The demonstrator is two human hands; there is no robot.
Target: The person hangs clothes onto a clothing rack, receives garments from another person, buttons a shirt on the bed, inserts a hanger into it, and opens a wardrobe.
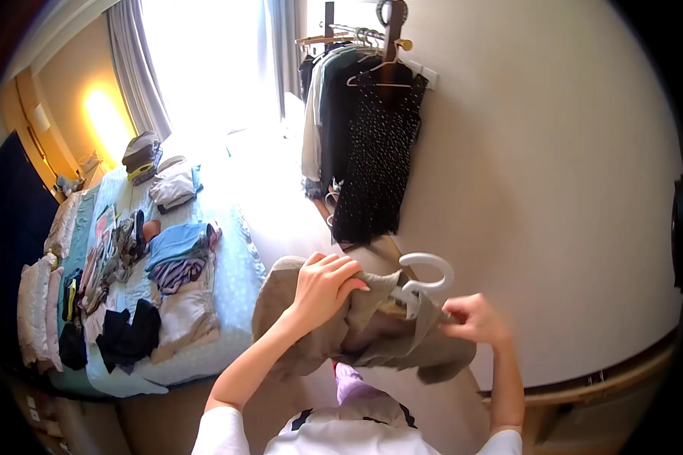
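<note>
A brown-grey collared shirt [296,353] hangs in front of my body on a hanger [436,273] whose thick white hook sticks up out of the neck opening. My left hand [326,290] grips the shirt near the collar on the left, thumb and fingers closed on the cloth. On the right, my right hand [474,320] pinches the other side of the collar with curled fingers. Most of the hanger's body is hidden inside the garment. Below the shirt, part of my own legs and a purple patch show.
A clothes rack [349,34] by the window holds several garments, a black speckled dress [379,152] foremost. The bed [239,303] at left bears folded piles, a blue garment [178,243] and black clothing [129,334]. A plain wall [569,189] stands at right.
</note>
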